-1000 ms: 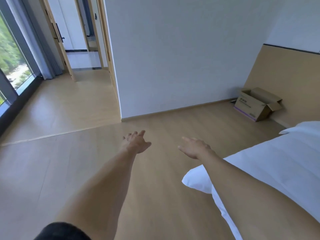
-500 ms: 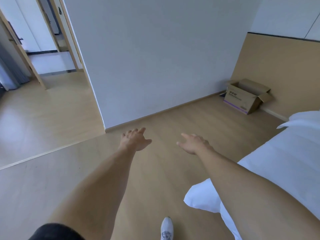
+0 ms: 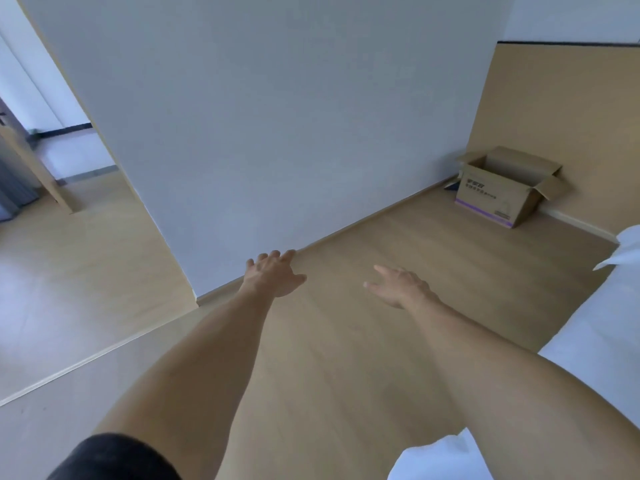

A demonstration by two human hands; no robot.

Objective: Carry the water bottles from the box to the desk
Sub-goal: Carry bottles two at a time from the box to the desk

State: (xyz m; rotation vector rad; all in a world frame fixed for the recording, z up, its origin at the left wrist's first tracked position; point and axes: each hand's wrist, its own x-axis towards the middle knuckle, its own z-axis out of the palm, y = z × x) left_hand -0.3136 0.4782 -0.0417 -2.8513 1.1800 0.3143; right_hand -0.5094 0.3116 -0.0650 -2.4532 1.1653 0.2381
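A brown cardboard box (image 3: 498, 194) with its flaps open stands on the floor in the far right corner, against the tan wall panel. Its inside is hidden from here, and no water bottles or desk are in view. My left hand (image 3: 273, 274) is stretched out over the floor near the base of the white wall, fingers spread and holding nothing. My right hand (image 3: 398, 285) reaches forward beside it, fingers relaxed and empty. Both hands are well short of the box.
A white wall (image 3: 277, 116) runs ahead, its corner at the left leading to a doorway area (image 3: 52, 168). A white bed (image 3: 595, 341) fills the right side. Wooden floor (image 3: 346, 341) lies between my hands and the box.
The view has swung right and moved forward, so the box appears larger and nearer. The window and most of the doorway slid out of view. Both hands stay outstretched and empty.
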